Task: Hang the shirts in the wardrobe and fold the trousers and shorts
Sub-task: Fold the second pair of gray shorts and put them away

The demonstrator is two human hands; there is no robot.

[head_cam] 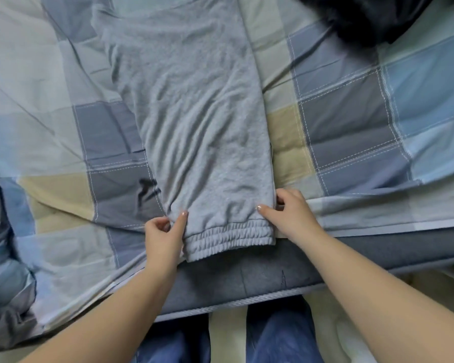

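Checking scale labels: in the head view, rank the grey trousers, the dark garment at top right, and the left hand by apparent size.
1. grey trousers
2. dark garment, cut off by the frame, so its full size is unsure
3. left hand

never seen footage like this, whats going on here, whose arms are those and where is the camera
There is no machine here. The camera sits on a person's head and looks down, so the two bare arms are that person's own. They stand at the edge of a bed covered by a checked quilt. Grey trousers lie flat on it, with the elastic cuff nearest the person. The left hand pinches the cuff end on one side and the right hand pinches the other: each grip is on the cloth. A dark garment lies at the far corner.
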